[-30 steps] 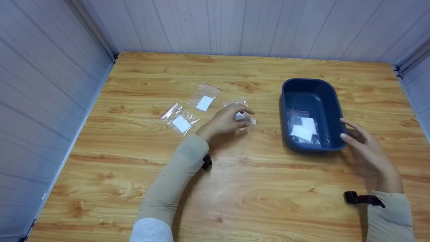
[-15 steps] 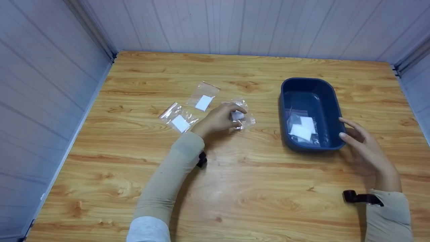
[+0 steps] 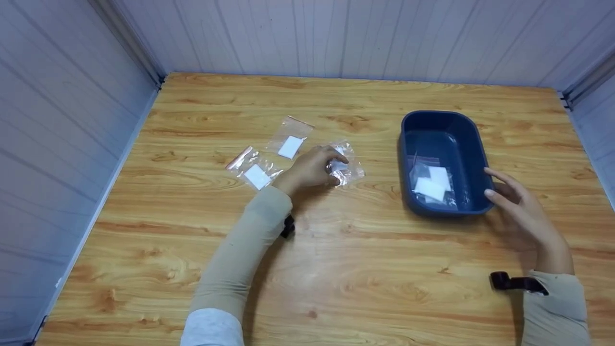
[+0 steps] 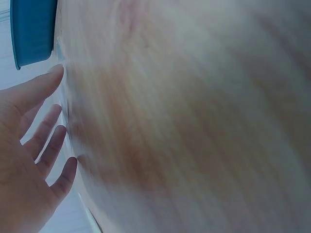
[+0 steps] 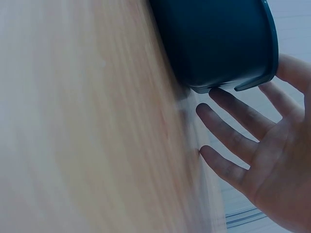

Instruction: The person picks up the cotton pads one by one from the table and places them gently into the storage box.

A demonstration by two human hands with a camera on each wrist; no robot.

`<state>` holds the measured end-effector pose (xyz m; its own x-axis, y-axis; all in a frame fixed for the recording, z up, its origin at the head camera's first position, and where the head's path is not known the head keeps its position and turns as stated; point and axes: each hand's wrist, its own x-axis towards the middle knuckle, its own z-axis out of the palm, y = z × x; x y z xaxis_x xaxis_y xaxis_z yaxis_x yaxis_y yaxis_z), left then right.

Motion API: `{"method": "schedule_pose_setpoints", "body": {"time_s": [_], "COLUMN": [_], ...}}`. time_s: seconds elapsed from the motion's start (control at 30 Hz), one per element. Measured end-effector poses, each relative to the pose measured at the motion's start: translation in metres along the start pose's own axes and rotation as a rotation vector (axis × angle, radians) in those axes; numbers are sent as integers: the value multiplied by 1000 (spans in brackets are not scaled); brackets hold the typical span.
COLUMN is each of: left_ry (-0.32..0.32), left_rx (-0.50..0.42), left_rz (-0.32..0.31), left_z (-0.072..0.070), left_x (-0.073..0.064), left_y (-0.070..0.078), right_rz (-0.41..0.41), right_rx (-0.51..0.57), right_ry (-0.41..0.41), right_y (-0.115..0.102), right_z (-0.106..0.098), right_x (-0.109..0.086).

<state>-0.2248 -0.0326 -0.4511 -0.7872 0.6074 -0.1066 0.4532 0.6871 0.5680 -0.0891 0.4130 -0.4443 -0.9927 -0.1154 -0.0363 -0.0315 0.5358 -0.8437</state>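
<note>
In the head view my left hand is over the left part of a small clear zip bag with a white piece inside. Its thumb and index finger are spread apart at the bag; the left wrist view shows the fingers extended, tips near the table. My right hand touches the right side of a dark blue plastic bin, thumb at the rim. Seen from the right wrist, that hand's fingers are spread beside the bin's outer wall.
Two more clear bags with white pieces, one nearer and one farther, lie left of the left hand. Several similar bags overlap inside the bin. Pale panel walls bound the wooden table at back and sides.
My left hand has shifted slightly left over the bag, baring more of the bag's right part. The right hand stays at the bin.
</note>
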Motion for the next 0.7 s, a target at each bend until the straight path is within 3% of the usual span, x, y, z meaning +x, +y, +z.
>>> {"method": "schedule_pose_setpoints", "body": {"time_s": [0.37, 0.7], "left_ry": [-2, 35], "left_rx": [25, 64], "left_rz": [-8, -2], "left_z": [1, 5], "left_x": [5, 9], "left_y": [1, 2], "right_rz": [14, 7], "right_rx": [-15, -24], "right_ry": [15, 2], "right_y": [3, 2], "right_z": [0, -1], "right_x": [1, 0]}}
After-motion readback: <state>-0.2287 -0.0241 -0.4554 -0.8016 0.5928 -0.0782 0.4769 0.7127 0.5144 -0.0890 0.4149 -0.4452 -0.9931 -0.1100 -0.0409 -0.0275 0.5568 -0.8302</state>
